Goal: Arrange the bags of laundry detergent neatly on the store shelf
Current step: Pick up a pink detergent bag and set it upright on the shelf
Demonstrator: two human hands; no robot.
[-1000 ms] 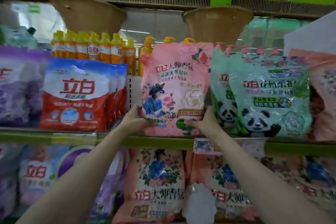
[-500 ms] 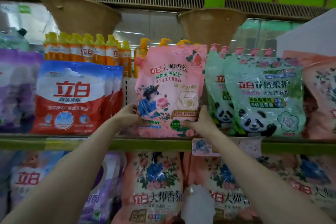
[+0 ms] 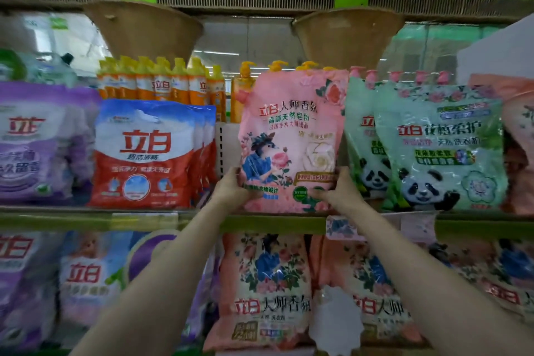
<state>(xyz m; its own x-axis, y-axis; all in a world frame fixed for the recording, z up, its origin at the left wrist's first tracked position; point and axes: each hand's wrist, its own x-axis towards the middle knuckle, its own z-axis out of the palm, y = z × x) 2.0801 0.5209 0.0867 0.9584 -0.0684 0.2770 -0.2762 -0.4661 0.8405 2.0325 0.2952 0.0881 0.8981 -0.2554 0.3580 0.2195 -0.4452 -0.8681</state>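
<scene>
A pink detergent bag (image 3: 291, 136) with roses and a figure in blue stands upright on the upper shelf (image 3: 274, 222), in the gap between the red-and-blue bags (image 3: 144, 153) and the green panda bags (image 3: 439, 150). My left hand (image 3: 231, 189) grips its lower left corner. My right hand (image 3: 336, 191) grips its lower right corner, fingers curled over the front. The bag's bottom edge sits at the shelf's front lip.
Purple bags (image 3: 37, 141) stand at far left, a peach bag (image 3: 520, 141) at far right. Orange bottles (image 3: 161, 84) and pump bottles line the back. Two woven baskets (image 3: 144, 29) hang above. The lower shelf holds floral pink bags (image 3: 268, 289) and purple ones.
The pink bag has shifted slightly and stands straighter on the shelf, with both hands still gripping its lower corners. The camera view drifted a little.
</scene>
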